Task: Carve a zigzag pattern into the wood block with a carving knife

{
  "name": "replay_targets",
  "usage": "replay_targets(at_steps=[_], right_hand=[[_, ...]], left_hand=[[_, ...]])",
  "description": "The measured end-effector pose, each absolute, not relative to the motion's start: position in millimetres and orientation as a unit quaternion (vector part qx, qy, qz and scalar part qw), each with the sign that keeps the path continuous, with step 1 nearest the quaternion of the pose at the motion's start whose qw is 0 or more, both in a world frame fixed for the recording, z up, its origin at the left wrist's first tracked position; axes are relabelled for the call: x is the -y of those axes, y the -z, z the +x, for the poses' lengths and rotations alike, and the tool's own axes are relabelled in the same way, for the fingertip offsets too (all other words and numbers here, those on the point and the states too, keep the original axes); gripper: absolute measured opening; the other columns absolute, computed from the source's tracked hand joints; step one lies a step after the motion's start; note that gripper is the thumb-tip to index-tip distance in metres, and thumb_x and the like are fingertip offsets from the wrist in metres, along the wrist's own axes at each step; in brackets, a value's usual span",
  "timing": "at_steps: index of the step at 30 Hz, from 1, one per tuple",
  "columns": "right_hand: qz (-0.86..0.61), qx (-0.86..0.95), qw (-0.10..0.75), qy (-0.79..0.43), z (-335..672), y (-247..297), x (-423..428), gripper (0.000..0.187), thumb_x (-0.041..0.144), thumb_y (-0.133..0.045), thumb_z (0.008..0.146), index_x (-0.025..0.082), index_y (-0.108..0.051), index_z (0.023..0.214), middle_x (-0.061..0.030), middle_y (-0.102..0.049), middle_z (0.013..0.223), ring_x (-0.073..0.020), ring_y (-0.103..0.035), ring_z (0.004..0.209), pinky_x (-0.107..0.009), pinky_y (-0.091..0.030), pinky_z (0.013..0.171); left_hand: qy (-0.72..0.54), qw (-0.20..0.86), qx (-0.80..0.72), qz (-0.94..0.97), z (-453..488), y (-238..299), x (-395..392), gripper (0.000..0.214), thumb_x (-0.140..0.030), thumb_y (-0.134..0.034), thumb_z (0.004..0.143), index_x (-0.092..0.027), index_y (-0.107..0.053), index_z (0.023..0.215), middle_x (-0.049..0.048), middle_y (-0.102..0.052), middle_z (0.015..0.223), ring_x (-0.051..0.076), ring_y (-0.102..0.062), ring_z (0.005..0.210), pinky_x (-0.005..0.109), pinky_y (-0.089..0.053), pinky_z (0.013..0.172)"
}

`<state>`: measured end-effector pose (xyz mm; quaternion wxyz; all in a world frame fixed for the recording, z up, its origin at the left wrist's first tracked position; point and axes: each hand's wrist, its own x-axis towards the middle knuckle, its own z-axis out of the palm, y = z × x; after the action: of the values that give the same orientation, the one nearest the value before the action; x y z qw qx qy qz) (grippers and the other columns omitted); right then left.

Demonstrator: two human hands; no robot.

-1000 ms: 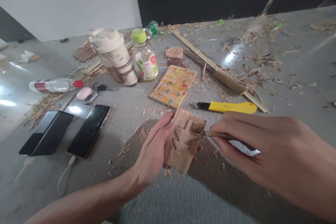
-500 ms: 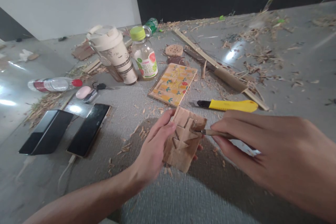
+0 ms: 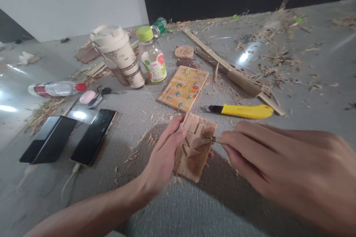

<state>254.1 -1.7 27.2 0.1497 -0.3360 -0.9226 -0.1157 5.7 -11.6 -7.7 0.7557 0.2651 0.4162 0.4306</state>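
Observation:
My left hand [image 3: 165,152] grips a small wooden board [image 3: 191,163] by its left side, thumb on the face and fingertips showing past the right edge. Cut lines on the board form a stepped, tree-like outline. My right hand [image 3: 278,159] pinches a carving knife [image 3: 218,139] with a pale handle; most of the handle is hidden in the fingers. Its thin metal tip meets the board's right part, beside the carved outline. Just beyond my right hand lies a yellow utility knife [image 3: 244,111]. A painted fruit-pattern board [image 3: 185,87] lies beyond the one I hold.
A travel cup [image 3: 119,55] and a juice bottle [image 3: 152,57] stand at the back left, near a green can [image 3: 159,27]. Two phones [image 3: 93,137] and a lying bottle [image 3: 57,89] are on the left. Wooden sticks [image 3: 222,63] and shavings [image 3: 280,59] lie at the back right.
My right hand has shifted slightly left and lower, with the knife tip a little further left on the board. The board's face has tilted slightly in my left hand.

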Motion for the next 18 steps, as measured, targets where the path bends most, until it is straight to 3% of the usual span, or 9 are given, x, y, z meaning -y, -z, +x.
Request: replay_targets(at_steps=[4,7,11,14,18], right_hand=[[-0.326,0.924,0.159,0.119,250.8,-26.9,8.0,0.02,0.01,-0.054,0.106,0.019,-0.068,0.118,-0.0011,-0.073,0.097,-0.0172,-0.051,0.062,-0.044,-0.026,0.061],[-0.326,0.924,0.178,0.095,248.9,-29.0,11.8,0.016,0.01,-0.053,0.106,0.023,-0.064,0.108,0.0009,-0.065,0.086,-0.0182,-0.053,0.062,-0.044,-0.027,0.061],[-0.335,0.922,0.164,0.109,246.7,-30.6,17.3,0.025,0.003,-0.049,0.103,0.026,-0.059,0.096,0.0002,-0.058,0.079,-0.0198,-0.051,0.061,-0.044,-0.026,0.06],[-0.335,0.916,0.173,0.136,242.2,-31.2,20.6,0.033,0.0,-0.044,0.101,0.026,-0.064,0.095,-0.002,-0.063,0.079,-0.0221,-0.054,0.064,-0.045,-0.029,0.06],[-0.348,0.911,0.169,0.143,234.0,-35.7,23.7,0.033,0.005,-0.049,0.105,0.027,-0.06,0.084,0.0,-0.063,0.072,-0.0199,-0.053,0.059,-0.044,-0.032,0.057]], left_hand=[[-0.425,0.752,-0.412,0.288,6.5,6.7,11.9,0.058,-0.048,-0.067,0.111,-0.024,-0.054,0.162,0.0127,-0.086,0.122,0.033,-0.089,0.093,0.044,-0.074,0.081],[-0.421,0.75,-0.41,0.303,6.3,6.5,12.8,0.052,-0.048,-0.065,0.112,-0.025,-0.058,0.158,0.0124,-0.086,0.123,0.033,-0.088,0.096,0.043,-0.073,0.08],[-0.426,0.736,-0.422,0.314,5.8,7.9,13.9,0.05,-0.054,-0.069,0.111,-0.026,-0.064,0.152,0.0107,-0.084,0.123,0.033,-0.086,0.102,0.044,-0.073,0.083],[-0.431,0.71,-0.441,0.339,4.8,8.4,14.4,0.043,-0.055,-0.07,0.111,-0.026,-0.07,0.144,0.0099,-0.083,0.126,0.034,-0.082,0.115,0.044,-0.072,0.092],[-0.434,0.644,-0.476,0.413,2.6,6.5,16.2,0.03,-0.045,-0.063,0.117,-0.023,-0.075,0.134,0.01,-0.081,0.133,0.03,-0.075,0.129,0.039,-0.064,0.109]])
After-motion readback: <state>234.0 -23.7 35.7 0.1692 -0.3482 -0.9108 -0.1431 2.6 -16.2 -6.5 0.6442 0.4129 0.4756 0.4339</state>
